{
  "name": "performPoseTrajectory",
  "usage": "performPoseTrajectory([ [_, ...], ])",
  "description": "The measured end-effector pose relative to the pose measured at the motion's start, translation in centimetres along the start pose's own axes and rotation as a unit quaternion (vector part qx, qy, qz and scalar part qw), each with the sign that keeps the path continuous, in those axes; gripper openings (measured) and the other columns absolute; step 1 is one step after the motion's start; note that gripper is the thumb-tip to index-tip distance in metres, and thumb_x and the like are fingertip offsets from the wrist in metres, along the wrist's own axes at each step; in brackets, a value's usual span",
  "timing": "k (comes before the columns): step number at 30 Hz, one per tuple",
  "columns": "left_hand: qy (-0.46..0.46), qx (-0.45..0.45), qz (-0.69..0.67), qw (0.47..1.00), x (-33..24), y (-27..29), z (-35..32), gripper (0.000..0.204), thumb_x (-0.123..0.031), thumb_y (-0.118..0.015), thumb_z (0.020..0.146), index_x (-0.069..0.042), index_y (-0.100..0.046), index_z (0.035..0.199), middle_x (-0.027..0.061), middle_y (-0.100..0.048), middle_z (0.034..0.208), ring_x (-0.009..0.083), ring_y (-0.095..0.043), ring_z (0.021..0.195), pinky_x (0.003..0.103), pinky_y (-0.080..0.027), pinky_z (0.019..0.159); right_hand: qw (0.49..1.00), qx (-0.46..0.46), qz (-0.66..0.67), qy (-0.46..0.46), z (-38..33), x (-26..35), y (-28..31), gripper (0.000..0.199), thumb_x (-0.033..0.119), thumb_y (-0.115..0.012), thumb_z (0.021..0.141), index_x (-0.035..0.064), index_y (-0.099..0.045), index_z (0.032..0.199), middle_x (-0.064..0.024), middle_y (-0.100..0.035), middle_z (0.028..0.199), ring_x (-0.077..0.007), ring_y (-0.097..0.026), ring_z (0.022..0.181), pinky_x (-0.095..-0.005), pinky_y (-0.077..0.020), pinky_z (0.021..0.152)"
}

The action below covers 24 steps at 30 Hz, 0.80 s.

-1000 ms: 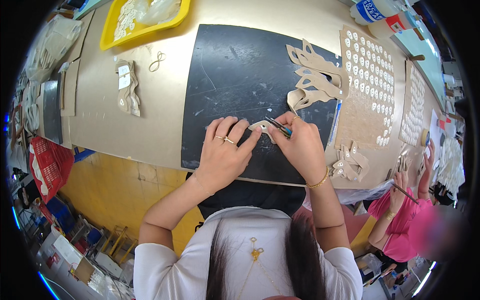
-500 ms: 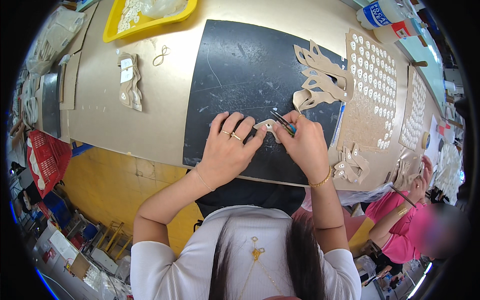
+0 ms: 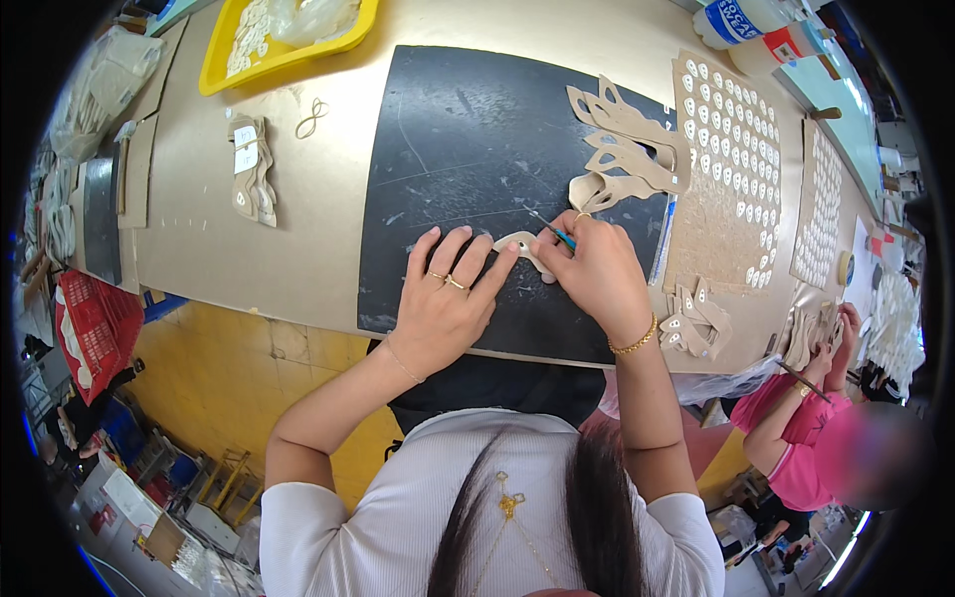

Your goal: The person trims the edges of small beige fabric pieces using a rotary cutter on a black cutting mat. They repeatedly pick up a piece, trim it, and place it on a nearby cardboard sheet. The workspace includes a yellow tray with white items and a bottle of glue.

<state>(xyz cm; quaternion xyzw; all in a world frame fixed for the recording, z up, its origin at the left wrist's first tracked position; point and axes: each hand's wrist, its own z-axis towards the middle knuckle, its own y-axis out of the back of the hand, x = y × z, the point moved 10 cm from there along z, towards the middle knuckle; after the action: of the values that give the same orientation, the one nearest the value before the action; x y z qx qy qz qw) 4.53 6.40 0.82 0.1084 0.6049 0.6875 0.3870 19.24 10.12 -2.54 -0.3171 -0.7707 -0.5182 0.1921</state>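
A small curved beige leather-like piece [image 3: 518, 240] with a white spot lies on the black cutting mat [image 3: 468, 129] between my hands. My left hand [image 3: 450, 294] rests with its fingers stretched and apart, the index fingertip pressing on the piece's left part. In my right hand [image 3: 605, 274], slim tweezers [image 3: 563, 237] with a teal grip are held, tips pointing away to the upper left. The right thumb tip is at the piece's right side. Just beyond this hand lie several larger beige cut pieces [image 3: 632, 159] with openings, overlapping across the mat's right edge.
Right of the mat is a board [image 3: 721, 229] with rows of small white stickers, with beige pieces [image 3: 696, 318] below it. A banded bundle [image 3: 253, 179] and a yellow tray [image 3: 288, 55] are on the left. Bottles [image 3: 741, 25] stand far right. A co-worker in pink [image 3: 786, 433] works at right.
The tweezers' two prongs stood apart before and now look closer together, their tips shifted slightly left. Both hands stay at the beige piece. The whole view has shifted slightly.
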Motion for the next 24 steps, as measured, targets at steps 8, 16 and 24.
performPoseTrajectory([
  [8,0.025,-0.017,0.000,1.000,-0.2,0.4,1.0,0.052,-0.005,-0.072,0.071,-0.012,-0.067,0.123,0.0103,-0.057,0.122,0.0314,-0.053,0.120,0.051,-0.039,0.103,1.000,0.002,-0.022,0.000,-0.2,-0.1,-0.2,0.018,0.020,-0.073,0.086,0.0017,-0.072,0.088,-0.0107,-0.069,0.069,-0.0253,-0.068,0.059,-0.0365,-0.0519,0.061],
  [16,0.029,-0.018,-0.004,0.999,-0.1,0.2,0.6,0.054,-0.005,-0.073,0.072,-0.013,-0.067,0.125,0.0113,-0.057,0.125,0.0323,-0.052,0.123,0.051,-0.040,0.102,0.994,-0.090,-0.050,0.046,-1.1,1.3,1.4,0.022,0.025,-0.079,0.084,0.0056,-0.072,0.093,-0.0084,-0.065,0.095,-0.0316,-0.070,0.078,-0.0414,-0.0540,0.066],
  [24,0.028,-0.011,-0.009,1.000,0.0,0.2,0.5,0.051,-0.009,-0.075,0.076,-0.013,-0.066,0.126,0.0108,-0.057,0.126,0.0313,-0.051,0.124,0.051,-0.040,0.102,0.996,-0.073,-0.045,0.030,-0.7,1.3,1.3,0.022,0.026,-0.081,0.082,0.0065,-0.071,0.088,-0.0078,-0.064,0.092,-0.0266,-0.070,0.074,-0.0398,-0.0533,0.065],
])
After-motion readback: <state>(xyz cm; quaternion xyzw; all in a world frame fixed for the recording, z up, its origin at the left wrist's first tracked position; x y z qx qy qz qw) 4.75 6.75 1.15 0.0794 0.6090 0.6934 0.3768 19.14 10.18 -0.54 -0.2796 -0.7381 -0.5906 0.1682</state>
